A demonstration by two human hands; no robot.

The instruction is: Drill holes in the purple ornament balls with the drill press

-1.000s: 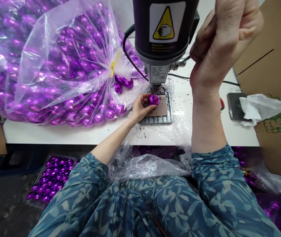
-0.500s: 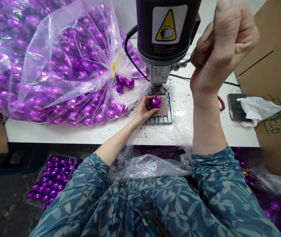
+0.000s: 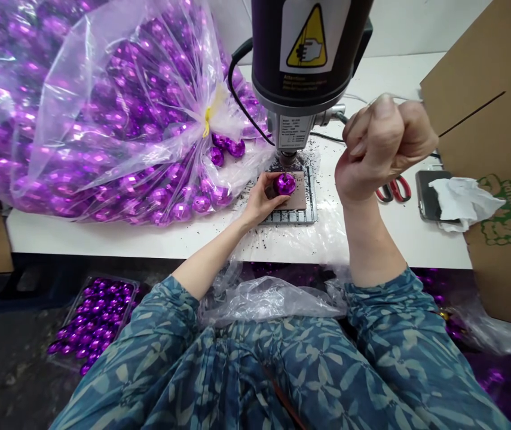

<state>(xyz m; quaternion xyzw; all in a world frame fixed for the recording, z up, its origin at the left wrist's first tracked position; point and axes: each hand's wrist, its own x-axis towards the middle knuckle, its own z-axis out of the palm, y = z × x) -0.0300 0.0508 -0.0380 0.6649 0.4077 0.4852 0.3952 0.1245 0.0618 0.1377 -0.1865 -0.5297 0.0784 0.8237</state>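
Note:
Between the thumb and fingers of my left hand (image 3: pixel 262 199) is a shiny purple faceted ball (image 3: pixel 286 184), held on a brown board (image 3: pixel 297 200) over the slotted metal base (image 3: pixel 288 217) of a drill press. The black drill press (image 3: pixel 309 65), with a yellow warning label, stands right above the ball, its chuck (image 3: pixel 287 157) close over it. My right hand (image 3: pixel 383 146) is closed around the press's feed lever at the right of the machine; most of the lever is hidden by the fingers. Dark shavings lie scattered around the base.
A large clear bag (image 3: pixel 116 119) of purple balls, tied in yellow, fills the left. Red-handled scissors (image 3: pixel 394 189), a phone (image 3: pixel 428 200) under crumpled tissue (image 3: pixel 465 200) and a cardboard box (image 3: pixel 501 137) are at right. Below left sits a plastic tray (image 3: pixel 132 298) of balls.
My right hand has come down with the lever, uncovering more of the scissors. My left hand keeps the ball at the same spot on the board. The camera view has shifted slightly.

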